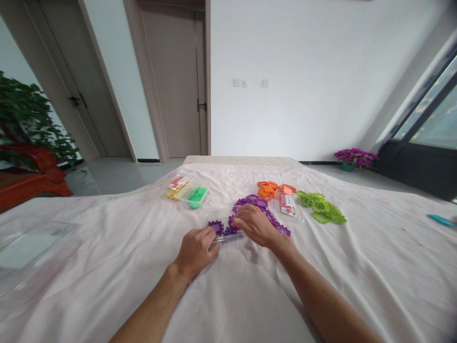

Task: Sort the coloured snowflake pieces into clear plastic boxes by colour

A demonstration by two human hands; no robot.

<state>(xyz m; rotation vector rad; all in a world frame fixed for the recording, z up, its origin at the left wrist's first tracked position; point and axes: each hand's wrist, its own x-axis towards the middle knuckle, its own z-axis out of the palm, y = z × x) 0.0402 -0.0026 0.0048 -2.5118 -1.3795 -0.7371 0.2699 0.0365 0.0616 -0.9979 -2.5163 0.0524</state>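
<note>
My left hand [197, 248] is closed on the near left edge of a clear plastic box [228, 238]. Inside the box lie several purple toothed plastic pieces [216, 227]. My right hand [255, 224] reaches over the box's right side, fingers bent down among the purple pieces; its fingertips are partly hidden, so what it pinches cannot be made out. Behind and right of that hand spreads a pile of loose purple pieces [260, 202]. Close by lie orange pieces [267, 189] and a clear lid with a red and white label [287, 205].
Lime green pieces [323, 208] lie to the right. A clear two-part box [187, 190] with yellow and green pieces stands back left. A large clear container [32, 252] is at the far left, and a blue object [442, 220] at the far right. The cloth [228, 300] is wrinkled.
</note>
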